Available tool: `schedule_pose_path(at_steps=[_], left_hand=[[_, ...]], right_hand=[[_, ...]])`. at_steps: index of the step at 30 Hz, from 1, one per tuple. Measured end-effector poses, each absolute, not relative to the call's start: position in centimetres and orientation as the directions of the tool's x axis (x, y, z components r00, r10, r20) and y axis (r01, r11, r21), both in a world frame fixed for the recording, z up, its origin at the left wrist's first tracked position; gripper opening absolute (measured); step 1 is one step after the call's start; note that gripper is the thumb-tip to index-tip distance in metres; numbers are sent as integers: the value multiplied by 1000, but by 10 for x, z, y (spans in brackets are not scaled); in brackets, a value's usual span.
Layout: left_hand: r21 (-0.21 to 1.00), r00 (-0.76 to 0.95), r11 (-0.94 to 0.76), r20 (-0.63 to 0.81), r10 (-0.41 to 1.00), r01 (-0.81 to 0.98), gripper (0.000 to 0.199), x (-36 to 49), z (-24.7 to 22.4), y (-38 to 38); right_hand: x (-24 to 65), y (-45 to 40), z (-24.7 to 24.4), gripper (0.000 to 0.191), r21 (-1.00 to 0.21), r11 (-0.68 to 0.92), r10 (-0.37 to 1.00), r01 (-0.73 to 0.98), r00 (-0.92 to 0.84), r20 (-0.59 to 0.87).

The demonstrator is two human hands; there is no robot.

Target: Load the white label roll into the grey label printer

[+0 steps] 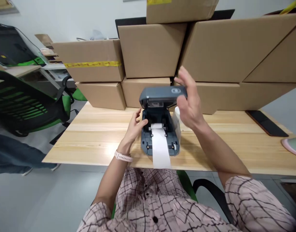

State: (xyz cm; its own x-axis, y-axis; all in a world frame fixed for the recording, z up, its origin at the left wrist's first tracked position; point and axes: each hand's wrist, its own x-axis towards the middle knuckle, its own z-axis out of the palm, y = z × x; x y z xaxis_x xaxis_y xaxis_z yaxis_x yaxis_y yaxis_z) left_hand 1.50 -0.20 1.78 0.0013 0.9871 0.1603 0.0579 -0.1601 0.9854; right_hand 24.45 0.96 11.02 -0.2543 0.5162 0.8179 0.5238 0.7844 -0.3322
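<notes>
A dark grey label printer [146, 141] stands on the wooden table with its lid [160, 92] tilted up. A white strip of label paper [160, 149] runs from inside it over its front and past the table edge. My left hand [134, 127] rests against the printer's left side, fingers apart, thumb at the rim of the open body. My right hand [190, 104] is at the right edge of the lid, its fingers stretched upward and its thumb by the lid's corner. Whether it presses on the lid is hard to tell. A white object [177, 124] stands behind the printer's right side, partly hidden.
Cardboard boxes [150, 51] are stacked along the back of the table [90, 135]. To the right lie a dark phone-like slab [266, 123] and a green and pink object [292, 145]. A green and black chair [24, 106] and a person's legs [15, 154] are at the left.
</notes>
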Motion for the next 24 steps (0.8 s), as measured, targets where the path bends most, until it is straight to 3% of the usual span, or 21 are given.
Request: schedule_pose_path(at_steps=[4, 8, 10, 12, 15, 17, 20, 24], left_hand=[[994, 163, -112, 109, 981, 8, 96, 25, 6, 8], [996, 139, -90, 93, 986, -24, 97, 22, -3, 5], [994, 133, -98, 104, 986, -52, 95, 21, -4, 4], [990, 132, -122, 130, 983, -65, 92, 21, -3, 5], [986, 132, -157, 164, 978, -62, 90, 23, -1, 5], [984, 129, -167, 175, 976, -68, 89, 21, 0, 5], [988, 135, -125, 137, 981, -91, 92, 14, 1, 5], [991, 109, -52, 65, 992, -121, 101, 5, 2, 4]], right_hand=[[242, 63, 137, 60, -353, 686, 596, 636, -213, 774], [240, 68, 147, 58, -249, 598, 598, 762, -218, 771], [238, 55, 141, 51, -157, 590, 603, 792, -303, 738], [234, 39, 128, 41, -73, 628, 644, 774, -466, 607], [227, 26, 108, 36, -25, 719, 682, 695, -698, 216], [222, 26, 99, 35, 9, 740, 673, 673, -740, 8], [214, 35, 93, 36, 81, 743, 669, 664, -732, -133], [203, 48, 92, 37, 64, 779, 618, 623, -748, -241]])
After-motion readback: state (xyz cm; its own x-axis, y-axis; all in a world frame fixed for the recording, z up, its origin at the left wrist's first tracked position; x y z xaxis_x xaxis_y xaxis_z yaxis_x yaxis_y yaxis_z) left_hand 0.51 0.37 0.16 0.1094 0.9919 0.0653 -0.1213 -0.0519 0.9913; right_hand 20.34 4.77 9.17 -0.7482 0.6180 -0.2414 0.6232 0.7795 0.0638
